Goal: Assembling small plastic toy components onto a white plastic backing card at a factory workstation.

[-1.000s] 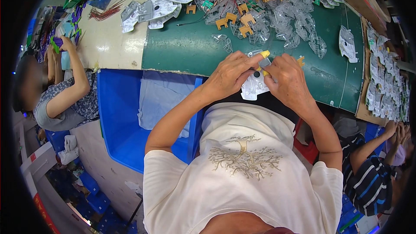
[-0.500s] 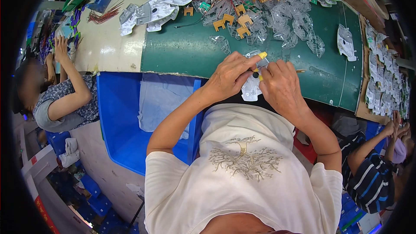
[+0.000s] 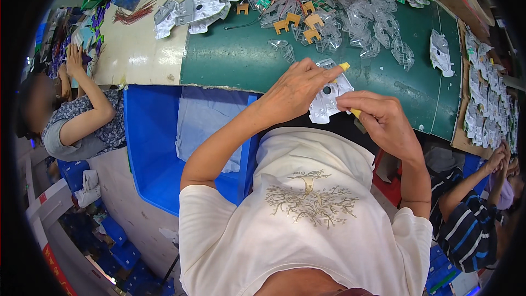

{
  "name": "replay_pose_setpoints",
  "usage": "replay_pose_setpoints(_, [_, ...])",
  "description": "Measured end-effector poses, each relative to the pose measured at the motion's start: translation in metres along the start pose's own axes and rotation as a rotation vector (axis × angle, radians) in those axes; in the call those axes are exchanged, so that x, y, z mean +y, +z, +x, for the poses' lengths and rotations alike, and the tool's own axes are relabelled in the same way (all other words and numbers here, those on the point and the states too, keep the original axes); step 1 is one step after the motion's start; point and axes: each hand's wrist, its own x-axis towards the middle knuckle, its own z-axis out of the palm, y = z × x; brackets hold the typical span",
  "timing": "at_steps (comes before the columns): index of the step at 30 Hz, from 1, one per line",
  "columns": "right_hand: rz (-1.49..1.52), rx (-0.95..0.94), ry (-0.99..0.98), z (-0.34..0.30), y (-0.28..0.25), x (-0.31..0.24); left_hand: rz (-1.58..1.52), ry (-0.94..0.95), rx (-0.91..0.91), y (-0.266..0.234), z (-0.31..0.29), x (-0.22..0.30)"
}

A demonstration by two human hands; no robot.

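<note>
A pale silver-white plastic shell (image 3: pixel 330 92) with a round dark hole lies at the near edge of the green tabletop. My left hand (image 3: pixel 293 90) is closed over its left side; a yellow wrap shows on one fingertip beyond the shell. My right hand (image 3: pixel 383 118) is at the lower right edge of the shell, its fingers pinched together, and a bit of yellow shows at the thumb. Whatever is between those fingers is hidden. Just beyond lie small clear plastic pieces (image 3: pixel 282 49).
A heap of clear plastic parts (image 3: pixel 361 22), tan brackets (image 3: pixel 313 21) and red wires covers the far table. Grey-white shells (image 3: pixel 200 11) lie far left, one shell (image 3: pixel 440 53) at right. A blue bin (image 3: pixel 153 148) stands left. Co-workers sit on both sides.
My right hand has drawn back toward me and right, from the shell's upper part to its lower right edge. The shell has shifted slightly right in my left hand and is less covered.
</note>
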Motion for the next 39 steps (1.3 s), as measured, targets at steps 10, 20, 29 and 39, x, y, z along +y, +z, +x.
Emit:
replay_pose_setpoints(10, [-0.533, 0.274, -0.314, -0.011, 0.036, 0.018, -0.057, -0.024, 0.063, 0.007, -0.004, -0.003])
replay_pose_setpoints(20, [-0.947, -0.119, -0.508, -0.001, 0.01, 0.024, -0.068, -0.064, 0.05, 0.006, -0.002, -0.001])
replay_pose_setpoints(29, [-0.756, -0.099, -0.443, -0.003, 0.005, 0.019, -0.021, -0.051, 0.058, 0.009, -0.004, 0.001])
replay_pose_setpoints(39, [-0.528, 0.116, -0.319, 0.001, 0.006, 0.029, -0.044, -0.065, 0.061, 0.008, -0.004, 0.002])
